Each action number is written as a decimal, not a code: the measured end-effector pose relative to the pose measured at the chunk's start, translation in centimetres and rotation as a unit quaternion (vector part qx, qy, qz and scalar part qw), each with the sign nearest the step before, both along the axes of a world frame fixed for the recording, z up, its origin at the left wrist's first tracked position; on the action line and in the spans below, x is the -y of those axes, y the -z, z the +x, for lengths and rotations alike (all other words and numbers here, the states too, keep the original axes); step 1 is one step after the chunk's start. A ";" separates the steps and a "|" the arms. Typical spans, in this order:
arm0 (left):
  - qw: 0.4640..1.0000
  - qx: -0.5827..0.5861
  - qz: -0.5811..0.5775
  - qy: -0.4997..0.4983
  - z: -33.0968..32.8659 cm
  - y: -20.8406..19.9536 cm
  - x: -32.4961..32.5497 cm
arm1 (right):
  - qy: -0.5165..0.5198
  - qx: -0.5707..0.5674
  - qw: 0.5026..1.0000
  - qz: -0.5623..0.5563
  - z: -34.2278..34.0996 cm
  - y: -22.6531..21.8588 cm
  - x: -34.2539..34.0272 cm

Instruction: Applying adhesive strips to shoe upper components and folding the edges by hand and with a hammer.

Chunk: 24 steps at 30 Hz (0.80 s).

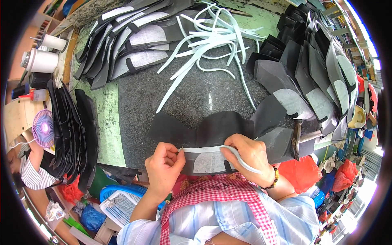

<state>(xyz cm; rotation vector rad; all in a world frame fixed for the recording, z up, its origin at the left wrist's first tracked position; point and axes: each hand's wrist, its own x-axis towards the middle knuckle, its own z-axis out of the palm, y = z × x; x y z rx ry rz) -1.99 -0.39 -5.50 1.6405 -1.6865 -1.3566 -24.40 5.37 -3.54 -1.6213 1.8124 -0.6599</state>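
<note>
A black shoe-upper-like piece point(223, 125) with a pale grey patch lies at the near edge of the dark stone slab point(141, 122). Along the fold in its middle runs a narrow white strip point(202, 150). My left hand point(164, 164) is closed, thumb and forefinger pinching the strip's left end. Bent over the strip's right part, my right hand point(249, 154) presses and grips it against the piece, and the loose tail curls out beneath the palm. Farther back on the slab lies a tangled heap of similar white strips point(218, 38).
Stacks of black-and-grey pieces stand at the back left point(118, 45) and right point(312, 77). A hammer point(302, 139) rests right of the piece. Black pieces point(69, 130), a purple fan point(43, 128) and thread spools point(43, 61) are at left. Another person's striped sleeve point(36, 177) shows far left.
</note>
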 end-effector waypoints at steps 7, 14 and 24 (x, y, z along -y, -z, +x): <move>0.805 0.147 -0.414 0.399 -4.0 -1.6 -2.0 | -0.001 0.040 0.999 0.022 -0.6 0.3 0.0; 0.691 0.255 -0.489 0.466 -4.8 -1.4 -2.8 | 0.137 0.066 0.988 -0.012 -3.2 -0.4 -3.4; 0.660 0.349 -0.482 0.459 -7.2 -1.4 -3.7 | 0.142 0.034 0.989 0.019 -4.0 0.4 -2.8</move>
